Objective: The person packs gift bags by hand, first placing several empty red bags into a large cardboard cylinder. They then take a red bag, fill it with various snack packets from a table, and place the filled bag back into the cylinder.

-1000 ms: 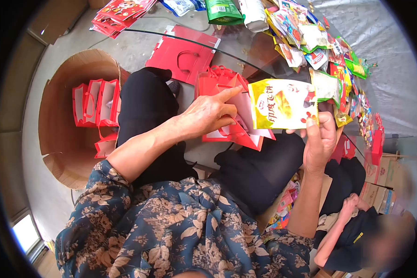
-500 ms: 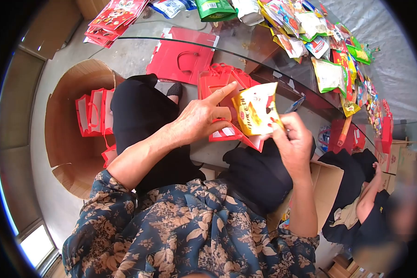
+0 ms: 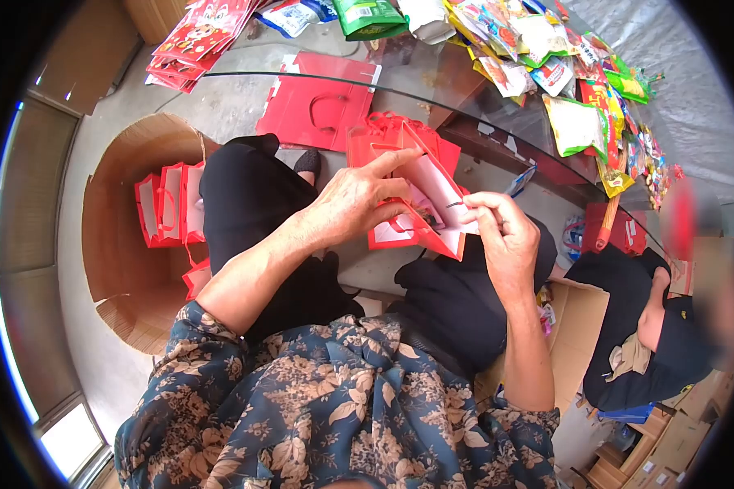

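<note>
A red paper gift bag [image 3: 440, 235] with a white inside is held over my lap, its mouth spread wide. My left hand [image 3: 355, 200] grips its left side, index finger stretched along the far rim and thumb at the near rim. At the bag's right edge, my right hand [image 3: 504, 236] has thumb and fingers pinched together on the paper. Something pinkish shows inside the bag; the rest of its contents is hidden. More red bags with handles [image 3: 383, 126] stand just behind it.
A glass table [image 3: 416, 69] carries several snack packets [image 3: 575, 124] and a stack of red printed bags [image 3: 200, 41]. On the left, a cardboard box [image 3: 110, 244] holds red bags [image 3: 170, 204]. An open carton [image 3: 575, 326] is by my right arm, and another person [image 3: 636, 326] sits beyond.
The yellow snack packet has left my right hand and is out of sight. That hand has moved slightly left and up to the bag's edge. My left hand stays at the bag.
</note>
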`<state>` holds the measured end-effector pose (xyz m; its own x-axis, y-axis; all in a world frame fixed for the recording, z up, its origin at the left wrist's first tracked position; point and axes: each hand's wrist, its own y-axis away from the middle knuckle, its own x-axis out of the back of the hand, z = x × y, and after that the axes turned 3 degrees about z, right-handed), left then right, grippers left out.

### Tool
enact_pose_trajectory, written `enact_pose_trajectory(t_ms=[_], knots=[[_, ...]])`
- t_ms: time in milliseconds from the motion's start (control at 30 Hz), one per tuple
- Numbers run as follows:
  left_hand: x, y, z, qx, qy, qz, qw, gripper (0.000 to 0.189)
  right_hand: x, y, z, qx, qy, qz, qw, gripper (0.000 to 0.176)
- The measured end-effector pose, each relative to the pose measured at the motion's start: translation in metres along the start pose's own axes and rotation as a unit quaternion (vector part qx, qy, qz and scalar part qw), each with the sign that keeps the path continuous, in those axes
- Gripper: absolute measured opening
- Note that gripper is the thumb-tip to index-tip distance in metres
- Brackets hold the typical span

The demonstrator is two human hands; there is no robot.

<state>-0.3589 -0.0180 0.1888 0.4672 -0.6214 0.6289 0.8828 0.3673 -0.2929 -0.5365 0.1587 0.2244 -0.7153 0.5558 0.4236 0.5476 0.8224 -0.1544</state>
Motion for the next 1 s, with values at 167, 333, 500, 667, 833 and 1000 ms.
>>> enact_pose_trajectory(t_ms=[167,333,500,667,833,1000], knots=[[-0.006,-0.005,-0.002,-0.005,0.002,0.009,1.000,0.014,0.018,0.002,0.026,-0.013,-0.036,0.058,0.998,0.017],[-0.011,-0.007,-0.005,-0.015,-0.008,0.017,1.000,0.018,0.044,-0.003,0.050,-0.055,-0.101,0.096,0.989,0.021],[-0.012,-0.009,-0.004,-0.011,-0.014,0.009,1.000,0.019,0.073,-0.024,0.086,-0.161,-0.211,0.181,0.947,0.032],[-0.013,-0.010,-0.006,-0.034,-0.016,0.031,0.999,0.017,0.109,-0.064,0.128,-0.205,-0.239,0.234,0.920,0.041],[-0.014,-0.007,-0.008,-0.033,-0.014,0.040,0.999,0.018,0.123,-0.108,0.133,-0.248,-0.180,0.217,0.927,0.047],[-0.013,-0.008,-0.008,-0.016,-0.007,0.038,0.999,0.017,0.132,-0.139,0.147,-0.290,-0.188,0.255,0.903,0.044]])
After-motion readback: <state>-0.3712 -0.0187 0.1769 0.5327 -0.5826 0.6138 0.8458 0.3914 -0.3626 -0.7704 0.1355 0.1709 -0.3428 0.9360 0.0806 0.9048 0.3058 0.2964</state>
